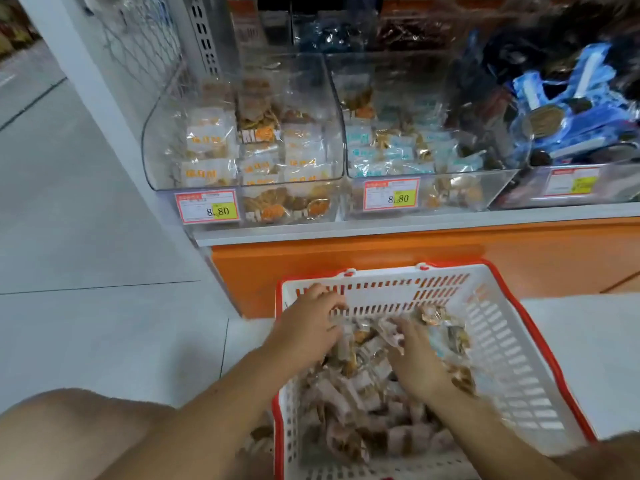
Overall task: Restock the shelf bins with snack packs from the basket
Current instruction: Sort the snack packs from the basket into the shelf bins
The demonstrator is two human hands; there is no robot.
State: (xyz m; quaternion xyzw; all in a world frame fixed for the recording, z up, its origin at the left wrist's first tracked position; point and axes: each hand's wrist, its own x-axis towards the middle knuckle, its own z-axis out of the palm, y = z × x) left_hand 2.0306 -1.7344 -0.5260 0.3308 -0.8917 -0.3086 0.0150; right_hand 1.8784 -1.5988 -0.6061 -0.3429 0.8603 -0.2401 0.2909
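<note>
A white basket (512, 341) with a red rim stands on the floor below the shelf, filled with several small clear snack packs (360, 403). Both my hands are down inside it. My left hand (308, 327) is among the packs near the far left wall, fingers curled into the pile. My right hand (415, 358) lies over the packs in the middle, fingers bent down onto them. Motion blur hides whether either hand has a pack in its grip. On the shelf above stand clear bins: one with orange-labelled packs (249, 150), one with light-blue-labelled packs (391, 147).
A third bin (575, 119) at the right holds dark-blue packs. Price tags front the bins. An orange shelf base (346, 265) rises behind the basket. A white upright post (86, 81) stands at the left. My knee (69, 427) is at the lower left, on tiled floor.
</note>
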